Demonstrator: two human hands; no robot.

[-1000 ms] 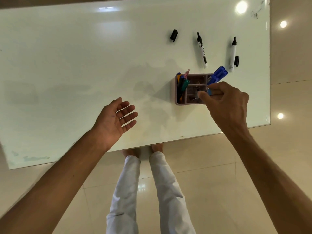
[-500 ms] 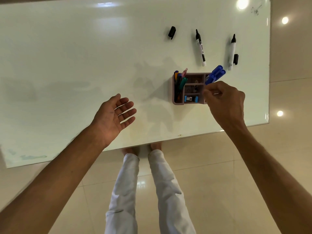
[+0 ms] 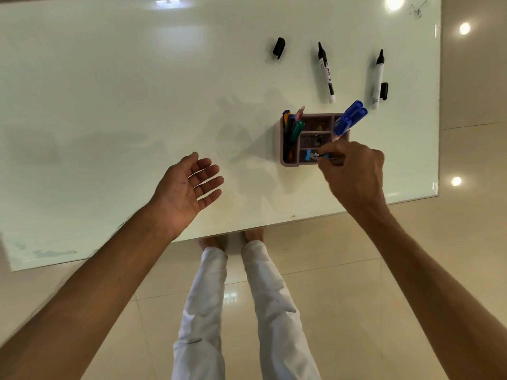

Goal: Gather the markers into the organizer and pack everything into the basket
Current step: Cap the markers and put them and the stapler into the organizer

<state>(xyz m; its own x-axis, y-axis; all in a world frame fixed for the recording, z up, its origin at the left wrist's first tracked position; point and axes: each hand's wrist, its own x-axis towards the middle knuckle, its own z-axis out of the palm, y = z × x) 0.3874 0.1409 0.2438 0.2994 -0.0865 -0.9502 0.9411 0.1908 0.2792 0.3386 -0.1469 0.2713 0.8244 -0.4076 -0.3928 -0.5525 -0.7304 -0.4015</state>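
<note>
I am seeing a bright, evenly lit picture. Ceiling lamps are reflecting as round glare spots on the glossy floor (image 3: 455,181) and as a white patch at the far edge of the table (image 3: 109,105). Soft grey shadows are lying on the table near the hands. The wide lens is bending the table edges. The focus is staying mostly sharp, and only the far corners are looking slightly soft.
</note>
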